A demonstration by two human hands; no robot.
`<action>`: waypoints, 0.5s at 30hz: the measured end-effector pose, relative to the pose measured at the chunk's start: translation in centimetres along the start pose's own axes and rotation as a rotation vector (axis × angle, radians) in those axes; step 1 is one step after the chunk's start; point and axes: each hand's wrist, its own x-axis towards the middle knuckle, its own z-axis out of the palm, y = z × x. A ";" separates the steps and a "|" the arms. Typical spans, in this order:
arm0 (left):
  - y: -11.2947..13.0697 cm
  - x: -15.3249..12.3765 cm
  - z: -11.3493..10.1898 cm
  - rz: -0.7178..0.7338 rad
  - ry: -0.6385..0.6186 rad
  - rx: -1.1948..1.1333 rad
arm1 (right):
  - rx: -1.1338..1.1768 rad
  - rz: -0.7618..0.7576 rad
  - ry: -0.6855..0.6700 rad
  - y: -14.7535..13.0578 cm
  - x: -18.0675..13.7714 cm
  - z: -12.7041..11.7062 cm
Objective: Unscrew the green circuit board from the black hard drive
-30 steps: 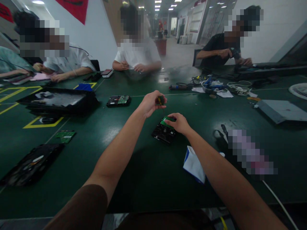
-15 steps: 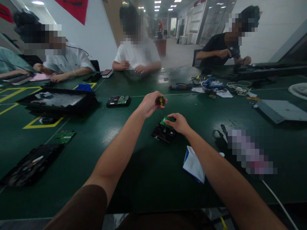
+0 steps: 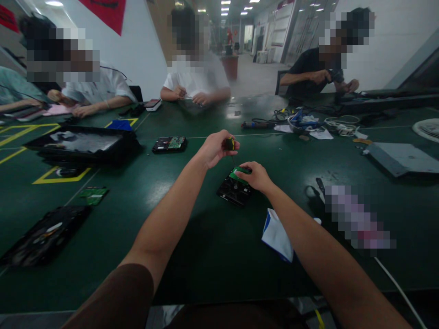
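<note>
My left hand (image 3: 219,148) is closed around the black and yellow handle of a screwdriver (image 3: 230,144). The thin shaft points down to the far edge of a hard drive (image 3: 233,189), which lies on the green table in front of me. A green circuit board (image 3: 239,175) covers the drive's far end. My right hand (image 3: 255,176) grips that end from the right, its thumb on the board and its fingers at the far edge. Whether the screwdriver's tip sits in a screw is too small to tell.
Left lie a black tray (image 3: 85,144), another hard drive (image 3: 169,144), a loose circuit board (image 3: 94,195) and a large black casing (image 3: 44,235). A white and blue packet (image 3: 277,235) sits by my right forearm. Cables (image 3: 305,121) and a grey metal box (image 3: 404,159) are farther right. Several people sit opposite.
The screwdriver's handle has turned a little in my left hand, with its yellow mark shifted. Both hands and the hard drive stay in place.
</note>
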 end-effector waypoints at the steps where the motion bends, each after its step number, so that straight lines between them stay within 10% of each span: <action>1: 0.0 0.0 -0.1 0.008 -0.011 0.010 | 0.002 0.000 0.002 0.0 0.0 0.0; 15: 0.1 -0.3 0.1 -0.031 -0.011 -0.022 | 0.002 0.015 -0.034 -0.4 0.0 -0.5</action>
